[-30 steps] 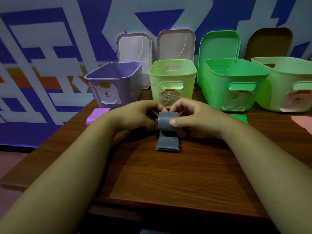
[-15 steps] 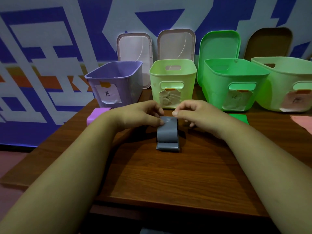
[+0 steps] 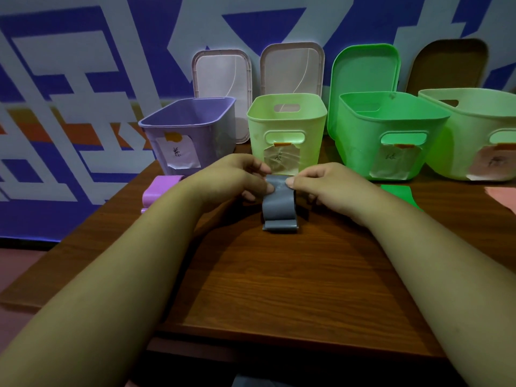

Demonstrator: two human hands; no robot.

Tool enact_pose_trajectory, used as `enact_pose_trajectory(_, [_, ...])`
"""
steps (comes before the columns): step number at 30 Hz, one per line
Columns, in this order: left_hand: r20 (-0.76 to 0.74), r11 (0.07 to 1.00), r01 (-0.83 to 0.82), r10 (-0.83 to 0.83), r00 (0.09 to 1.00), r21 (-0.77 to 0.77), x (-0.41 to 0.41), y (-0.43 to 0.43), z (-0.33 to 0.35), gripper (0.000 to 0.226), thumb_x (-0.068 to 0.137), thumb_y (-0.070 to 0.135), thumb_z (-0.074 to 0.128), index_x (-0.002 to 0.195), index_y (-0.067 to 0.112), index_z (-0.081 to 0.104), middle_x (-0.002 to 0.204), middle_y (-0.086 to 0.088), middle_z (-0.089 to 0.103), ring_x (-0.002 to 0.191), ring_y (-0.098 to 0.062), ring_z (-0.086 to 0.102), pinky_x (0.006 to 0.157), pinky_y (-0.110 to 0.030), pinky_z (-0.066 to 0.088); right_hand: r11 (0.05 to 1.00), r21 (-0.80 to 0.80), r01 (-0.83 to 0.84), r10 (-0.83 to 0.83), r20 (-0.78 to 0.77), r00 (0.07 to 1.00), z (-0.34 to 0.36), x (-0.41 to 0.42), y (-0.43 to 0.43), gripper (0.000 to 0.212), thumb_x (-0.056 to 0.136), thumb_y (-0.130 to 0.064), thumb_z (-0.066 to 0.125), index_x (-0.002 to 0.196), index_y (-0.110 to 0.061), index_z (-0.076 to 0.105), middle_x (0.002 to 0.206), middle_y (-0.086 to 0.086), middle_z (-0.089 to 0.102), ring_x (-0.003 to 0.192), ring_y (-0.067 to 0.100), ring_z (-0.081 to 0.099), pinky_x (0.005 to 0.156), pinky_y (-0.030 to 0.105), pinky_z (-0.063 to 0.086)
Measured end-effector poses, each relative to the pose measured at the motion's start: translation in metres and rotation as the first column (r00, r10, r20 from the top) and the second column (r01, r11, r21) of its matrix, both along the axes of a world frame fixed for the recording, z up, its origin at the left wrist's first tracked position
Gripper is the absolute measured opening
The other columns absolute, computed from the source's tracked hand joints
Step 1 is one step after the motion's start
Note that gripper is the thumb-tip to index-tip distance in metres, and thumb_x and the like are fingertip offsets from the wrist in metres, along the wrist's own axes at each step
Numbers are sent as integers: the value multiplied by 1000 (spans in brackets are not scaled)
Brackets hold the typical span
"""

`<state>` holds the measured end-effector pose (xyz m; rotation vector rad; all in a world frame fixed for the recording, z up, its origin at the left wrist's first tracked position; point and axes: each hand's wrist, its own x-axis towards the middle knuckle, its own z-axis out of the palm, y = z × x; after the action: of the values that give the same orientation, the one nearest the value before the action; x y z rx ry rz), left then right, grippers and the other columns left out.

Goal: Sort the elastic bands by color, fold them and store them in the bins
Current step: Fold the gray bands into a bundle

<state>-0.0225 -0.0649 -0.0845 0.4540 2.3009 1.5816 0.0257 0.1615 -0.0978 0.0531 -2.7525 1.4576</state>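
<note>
At the centre of the frame, above the wooden worktop (image 3: 279,280), a person's left hand (image 3: 237,181) and right hand (image 3: 328,185) pinch the raised end of a grey elastic band (image 3: 279,205) between thumbs and fingers, apparently to fold it onto its flat lower layers; both forearms reach in from the lower corners toward the open bins (image 3: 287,121)

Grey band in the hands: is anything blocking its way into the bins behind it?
Nothing visible does. The left hand and right hand pinch the top edge of the grey band; the four bins behind it all stand open. Which bin takes grey I cannot read.
</note>
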Motion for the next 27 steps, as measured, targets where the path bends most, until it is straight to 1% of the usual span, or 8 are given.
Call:
enact_pose_trajectory(7, [21, 969, -219, 218, 976, 112, -17, 22, -16, 29, 86, 4, 82, 113, 8, 71, 102, -12, 73, 85, -18, 74, 78, -29, 60, 995, 44, 89, -89, -11, 996, -2, -4, -5, 20, 102, -54, 60, 112, -40, 72, 92, -1, 73, 91, 20, 69, 87, 39, 55])
enact_pose_trajectory(11, [66, 968, -221, 215, 974, 118, -20, 23, -19, 23, 91, 10, 79, 112, 6, 71, 91, -9, 71, 65, -7, 68, 64, -21, 55, 993, 50, 108, -109, 10, 994, -2, -4, -4, 31, 104, -53, 58, 122, -34, 74, 96, -1, 74, 91, 20, 69, 88, 41, 56])
enact_pose_trajectory(14, [20, 966, -241, 240, 970, 91, -20, 22, -22, 19, 94, 21, 76, 110, 12, 72, 96, -13, 74, 81, -16, 70, 89, -41, 64, 989, 85, 118, -120, 21, 993, -3, -2, -6, 26, 107, -47, 53, 118, -34, 72, 101, 2, 75, 95, 28, 71, 92, 50, 58])
enact_pose_trajectory(16, [-19, 966, -249, 250, 968, 67, -18, 23, -24, 17, 96, 26, 72, 109, 15, 72, 97, -14, 76, 87, -21, 68, 100, -49, 58, 985, 92, 148, -151, 29, 988, -6, -7, -8, 17, 109, -36, 49, 111, -37, 66, 102, 6, 76, 98, 33, 73, 93, 55, 59])
enact_pose_trajectory(18, [-53, 963, -263, 266, 963, 63, -16, 24, -24, 17, 97, 30, 70, 108, 17, 72, 92, -7, 75, 85, -19, 67, 97, -48, 59, 983, 95, 156, -165, 86, 983, -14, -20, -4, 23, 104, -24, 51, 111, -41, 65, 104, 5, 74, 99, 33, 72, 93, 56, 60])
enact_pose_trajectory(21, [-108, 945, -321, 326, 939, 57, -14, 24, -26, 18, 95, 40, 69, 104, 26, 72, 88, 1, 75, 80, -16, 68, 80, -43, 58, 988, 52, 144, -150, 141, 979, -38, -55, 12, 27, 84, -16, 54, 91, -37, 69, 105, 8, 73, 103, 40, 72, 95, 60, 60])
enact_pose_trajectory(25, [-245, 930, -368, 358, 901, 6, -8, 22, -24, 12, 95, 45, 64, 100, 35, 68, 93, 5, 74, 82, -16, 69, 82, -46, 61, 981, -4, 196, -193, 142, 971, -15, -32, 1, 33, 95, -4, 48, 88, -29, 69, 102, 12, 73, 97, 33, 71, 95, 51, 62])
enact_pose_trajectory(27, [-353, 925, -379, 352, 867, -9, 1, 20, -18, 6, 100, 38, 61, 102, 34, 66, 97, 7, 72, 85, -15, 69, 78, -41, 59, 977, -64, 203, -192, 145, 971, -10, -27, -1, 31, 101, 0, 44, 91, -19, 67, 97, 13, 70, 85, 25, 68, 81, 40, 63])
